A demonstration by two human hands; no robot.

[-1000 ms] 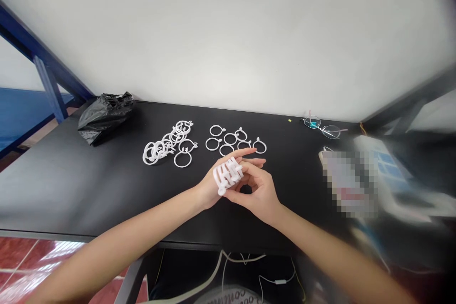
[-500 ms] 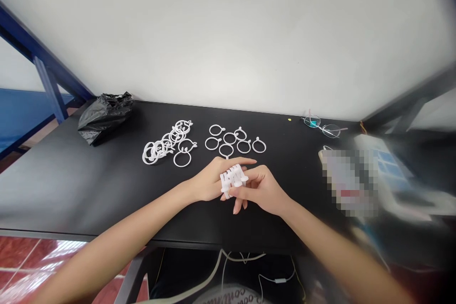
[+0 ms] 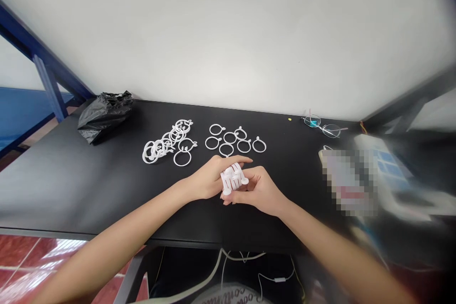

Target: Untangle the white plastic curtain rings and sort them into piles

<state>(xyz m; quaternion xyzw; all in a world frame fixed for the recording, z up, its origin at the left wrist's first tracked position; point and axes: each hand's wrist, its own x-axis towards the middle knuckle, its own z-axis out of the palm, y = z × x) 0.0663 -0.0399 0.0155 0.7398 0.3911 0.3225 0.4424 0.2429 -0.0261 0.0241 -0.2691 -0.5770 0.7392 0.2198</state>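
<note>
Several white plastic curtain rings point(image 3: 233, 178) are bunched side by side in a stack between my two hands, their small round tabs pointing different ways. My left hand point(image 3: 211, 178) is closed about the stack from the left, with one finger stretched along its top. The thumb and fingers of my right hand point(image 3: 263, 191) grip the stack's lower right side. Parts of both hands' fingers are hidden behind the rings. Just beyond my hands, more white rings point(image 3: 244, 146) lie flat and spread out. To the left is a tangled heap of similar rings point(image 3: 156, 150).
A crumpled black plastic bag point(image 3: 105, 116) sits at the back left of the black table point(image 3: 89, 185). Eyeglasses point(image 3: 322, 128) lie at the back right. Nearer on the right are a blurred-out phone-like object point(image 3: 347, 185) and a white item with blue panels point(image 3: 390, 166). White cables point(image 3: 213, 273) hang below the front edge.
My right hand's fingers, spread out below the stack before, are now curled in against it. The stacked rings have turned slightly, with their tabs shifted. The rings on the table stay put.
</note>
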